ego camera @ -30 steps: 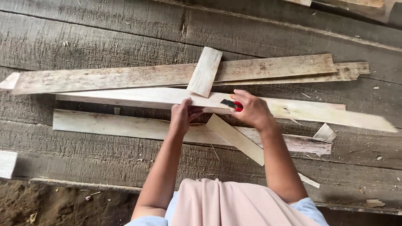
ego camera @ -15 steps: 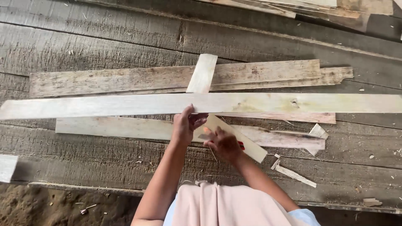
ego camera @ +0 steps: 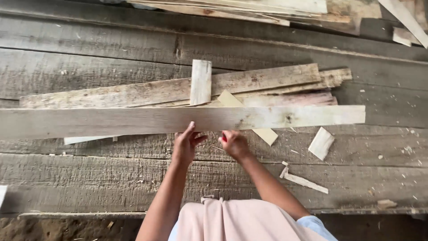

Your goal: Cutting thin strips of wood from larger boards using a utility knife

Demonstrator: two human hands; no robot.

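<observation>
A long pale plank (ego camera: 133,121) lies crosswise over the grey boards in front of me. My left hand (ego camera: 186,143) holds its near edge, forefinger on top and thumb spread to the right. Just to the right, my right hand (ego camera: 235,144) is closed around a small red object (ego camera: 224,138) right below the plank's edge. Behind the plank lie a weathered plank (ego camera: 147,91), a short upright offcut (ego camera: 200,81) and a slanted strip (ego camera: 263,134) that passes under the long plank.
Small offcuts lie to the right: a pale block (ego camera: 321,143) and a thin splinter (ego camera: 305,181). More planks are stacked at the top edge (ego camera: 249,9). The grey floor boards (ego camera: 89,178) end at a dirt strip (ego camera: 53,227) near me.
The long plank has swung level and come nearer to me, covering the lower strips. My right hand has drawn back off it to just below its near edge.
</observation>
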